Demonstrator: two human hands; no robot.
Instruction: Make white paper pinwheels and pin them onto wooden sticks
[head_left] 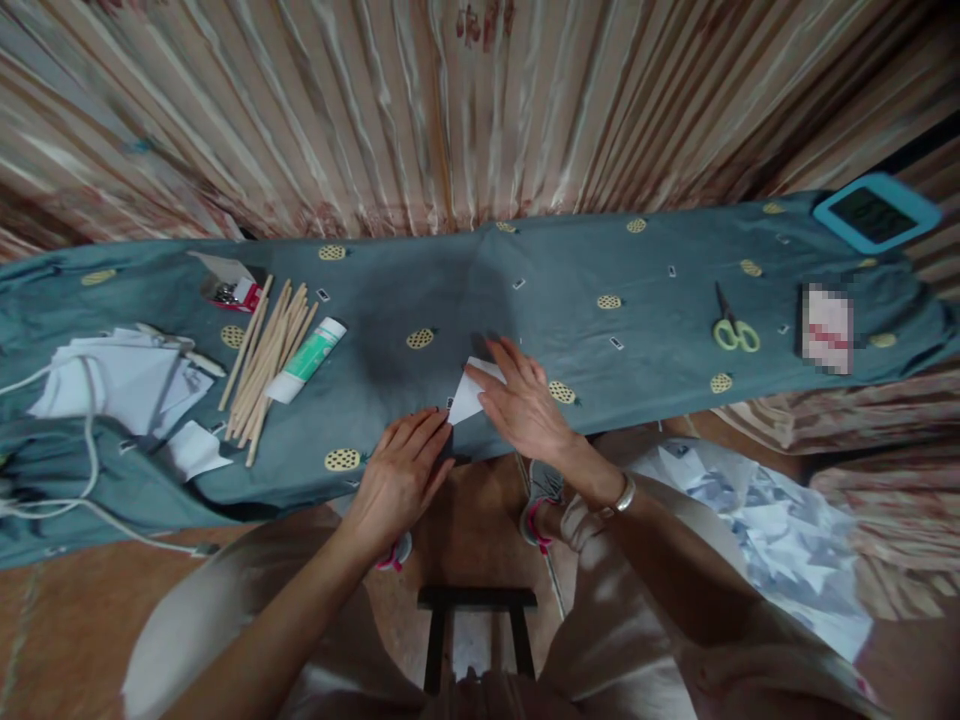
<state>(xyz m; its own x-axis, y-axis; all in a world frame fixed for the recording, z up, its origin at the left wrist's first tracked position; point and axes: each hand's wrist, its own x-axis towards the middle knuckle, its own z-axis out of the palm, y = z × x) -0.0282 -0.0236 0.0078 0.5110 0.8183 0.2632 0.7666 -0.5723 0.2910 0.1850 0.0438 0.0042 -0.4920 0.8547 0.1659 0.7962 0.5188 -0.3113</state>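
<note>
Dim, warm indoor light from above, soft dark shadow pooled on the teal cloth (660, 330) beyond the hands, strong fisheye bending at the edges, curtain (450, 100) streaked with blur, corners murky

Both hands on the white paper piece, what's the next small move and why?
Probably run the right hand along the small white paper to press its fold flat: the left hand sits at its near corner, and the paper lies on the teal cloth.
</note>
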